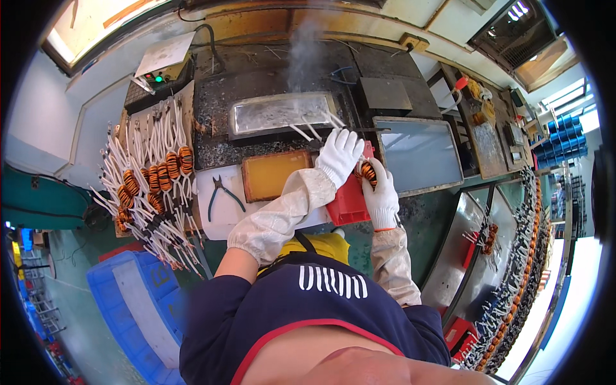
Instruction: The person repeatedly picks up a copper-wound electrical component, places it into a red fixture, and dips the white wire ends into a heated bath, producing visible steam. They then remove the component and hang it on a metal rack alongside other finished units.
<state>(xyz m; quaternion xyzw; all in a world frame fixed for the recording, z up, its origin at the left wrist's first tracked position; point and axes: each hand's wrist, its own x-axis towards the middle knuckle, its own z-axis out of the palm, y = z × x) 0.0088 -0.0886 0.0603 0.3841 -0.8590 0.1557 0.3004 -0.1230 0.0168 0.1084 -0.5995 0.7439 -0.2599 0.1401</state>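
My left hand (341,156), in a white knit glove, is closed near the right front of a metal trough of molten-looking, silvery material (282,113). What its fingers grip is hidden. White-sleeved wire leads (307,132) stick out past the fingers toward the trough, and a thin dark bar (369,130) shows on the other side. My right hand (383,196), gloved too, holds a ring coil (367,172) wound in orange and black, above a red plastic bin (348,200). Smoke rises over the trough.
An amber block in a tray (276,175) lies before the trough, cutting pliers (221,194) to its left. Coils with white leads (154,176) are heaped at left, beside a box with a green light (160,76). A grey-topped tray (420,156) stands right; a blue crate (138,308) sits lower left.
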